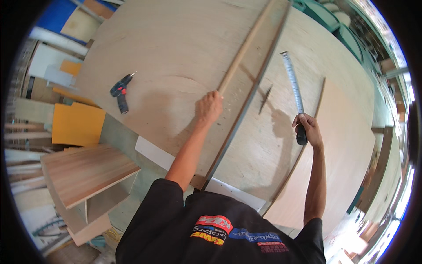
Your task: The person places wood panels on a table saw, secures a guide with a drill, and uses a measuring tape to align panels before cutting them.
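My left hand (210, 107) is closed around the near end of a long, thin wooden strip (244, 50). The strip slants away to the far edge, over a long narrow board (259, 61) with a dark edge. On the right, my right hand (310, 130) grips a black tape measure (301, 135). Its pale metal blade (293, 81) is drawn out, pointing away from me, with the hooked end free above the plywood. Between the narrow board and the blade lies a dark, slim object (265, 100), whose kind I cannot make out.
A cordless drill (120, 92) lies on the large plywood sheet (162, 39) at the left. Another thin sheet (338, 145) rests at the right. Off the table's left side stand an open wood-grain cabinet (92, 171) and a yellow panel (77, 125). Green rounded shapes (323, 17) border the far right.
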Motion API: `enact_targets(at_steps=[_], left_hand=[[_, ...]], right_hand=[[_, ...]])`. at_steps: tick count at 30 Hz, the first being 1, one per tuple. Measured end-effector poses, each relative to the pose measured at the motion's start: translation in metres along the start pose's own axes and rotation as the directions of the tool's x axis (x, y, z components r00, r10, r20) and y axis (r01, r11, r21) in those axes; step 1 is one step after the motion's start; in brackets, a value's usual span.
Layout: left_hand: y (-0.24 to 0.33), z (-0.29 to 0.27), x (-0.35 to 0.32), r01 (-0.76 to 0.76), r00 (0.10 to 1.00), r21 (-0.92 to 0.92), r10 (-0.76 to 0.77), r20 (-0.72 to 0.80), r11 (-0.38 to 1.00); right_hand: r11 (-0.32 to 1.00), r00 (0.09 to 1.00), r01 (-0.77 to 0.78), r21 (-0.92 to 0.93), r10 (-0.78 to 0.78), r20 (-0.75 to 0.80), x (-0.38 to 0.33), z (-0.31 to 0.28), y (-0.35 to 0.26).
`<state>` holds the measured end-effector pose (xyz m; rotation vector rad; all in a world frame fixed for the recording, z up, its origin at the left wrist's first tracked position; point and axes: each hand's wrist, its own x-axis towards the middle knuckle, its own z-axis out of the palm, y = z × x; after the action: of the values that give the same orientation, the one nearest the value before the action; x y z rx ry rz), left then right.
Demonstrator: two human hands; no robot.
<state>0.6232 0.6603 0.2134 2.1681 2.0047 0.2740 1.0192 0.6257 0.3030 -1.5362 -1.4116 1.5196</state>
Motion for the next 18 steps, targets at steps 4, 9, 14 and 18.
enact_targets(at_steps=[4,9,14,18], left_hand=[[-0.008,-0.008,-0.007,0.027,0.999,-0.028,-0.028,-0.027,0.999],[-0.01,0.004,-0.014,0.232,0.973,-0.395,-0.217,0.083,0.889],[-0.005,0.043,-0.004,0.058,0.988,-0.141,-0.077,-0.133,0.988],[-0.013,0.041,-0.008,0.077,0.994,-0.158,-0.088,-0.06,0.984]], right_hand=[[0.953,0.985,0.162,0.257,-0.174,0.022,0.043,0.102,-0.075],[0.827,0.981,0.035,0.561,-0.134,0.137,0.118,0.278,-0.13],[0.875,0.931,0.337,-0.347,-0.254,0.264,0.204,0.465,-0.079],[0.557,0.801,0.594,-0.581,-0.338,0.494,0.185,0.539,-0.087]])
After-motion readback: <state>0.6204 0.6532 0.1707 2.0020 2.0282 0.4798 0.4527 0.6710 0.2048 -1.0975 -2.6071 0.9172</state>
